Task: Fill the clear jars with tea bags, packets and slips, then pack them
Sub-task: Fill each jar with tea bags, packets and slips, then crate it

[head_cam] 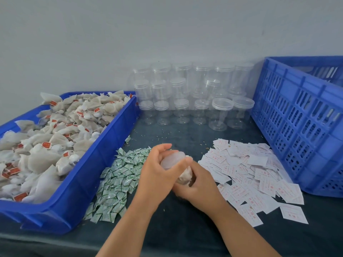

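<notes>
A clear jar packed with tea bags lies tilted between my two hands above the dark table. My left hand curls over its clear lid at the upper end. My right hand grips the jar's body from below and the right. White tea bags with red tags fill the blue tray on the left. Green-and-white packets lie in a heap just left of my hands. White slips with red print are spread to the right.
Several empty lidded clear jars stand stacked against the back wall. A tall blue slotted crate stands at the right, past the slips. Small crumbs dot the dark tabletop.
</notes>
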{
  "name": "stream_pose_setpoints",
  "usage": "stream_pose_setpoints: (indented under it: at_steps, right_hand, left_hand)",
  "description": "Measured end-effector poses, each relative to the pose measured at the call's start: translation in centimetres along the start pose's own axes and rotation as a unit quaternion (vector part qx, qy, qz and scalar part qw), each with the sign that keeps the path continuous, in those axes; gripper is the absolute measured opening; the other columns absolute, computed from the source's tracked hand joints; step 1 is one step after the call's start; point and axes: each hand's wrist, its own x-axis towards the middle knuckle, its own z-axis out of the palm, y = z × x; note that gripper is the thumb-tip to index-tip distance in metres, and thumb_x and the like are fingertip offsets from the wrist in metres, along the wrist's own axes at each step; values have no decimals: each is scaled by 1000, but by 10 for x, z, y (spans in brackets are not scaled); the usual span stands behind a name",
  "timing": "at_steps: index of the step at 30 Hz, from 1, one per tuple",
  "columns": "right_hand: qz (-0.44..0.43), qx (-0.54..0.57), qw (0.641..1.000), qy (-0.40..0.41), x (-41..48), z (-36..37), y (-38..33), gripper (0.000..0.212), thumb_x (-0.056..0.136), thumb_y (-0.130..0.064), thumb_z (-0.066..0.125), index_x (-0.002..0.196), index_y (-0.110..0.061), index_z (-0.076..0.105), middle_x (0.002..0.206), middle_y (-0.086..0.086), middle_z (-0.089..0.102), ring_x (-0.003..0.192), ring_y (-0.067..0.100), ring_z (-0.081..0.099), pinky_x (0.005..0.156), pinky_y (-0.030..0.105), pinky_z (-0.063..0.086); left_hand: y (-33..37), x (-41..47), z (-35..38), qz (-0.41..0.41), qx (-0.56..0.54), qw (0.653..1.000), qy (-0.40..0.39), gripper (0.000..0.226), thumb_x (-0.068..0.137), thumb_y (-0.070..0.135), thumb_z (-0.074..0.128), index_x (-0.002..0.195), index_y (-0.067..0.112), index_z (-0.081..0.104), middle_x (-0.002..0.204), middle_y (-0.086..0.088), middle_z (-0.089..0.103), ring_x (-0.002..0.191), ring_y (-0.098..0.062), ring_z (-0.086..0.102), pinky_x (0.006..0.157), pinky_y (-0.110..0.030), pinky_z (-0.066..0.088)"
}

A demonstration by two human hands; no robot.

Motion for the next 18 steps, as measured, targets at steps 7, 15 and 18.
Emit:
stream_pose_setpoints:
  at_steps: [7,15,18]
  right_hand:
    - [82,157,979,-105,-5,-13,-3,18,81,-34,82,95,-26,75,87,14,76,78,26,74,57,31,54]
    - [51,87,994,-41,0,-1,-2,26,81,-39,81,104,-31,73,87,-1,76,78,16,70,64,32,56]
    - [62,126,988,-62,2,-2,-4,34,79,-40,84,107,-23,74,90,5,76,82,19,72,69,39,57]
  left_hand:
    - [-1,10,1,-7,-80,990,-115,67,66,45,83,129,33,62,114,3,78,103,-24,75,84,-37,62]
    - [-4,8,2,-37,-97,993,-54,70,61,59,85,126,49,62,120,7,75,109,-13,73,87,-31,61]
    - [-6,11,6,-44,-48,997,-37,62,57,62,84,116,54,67,114,13,75,110,-19,73,88,-44,60]
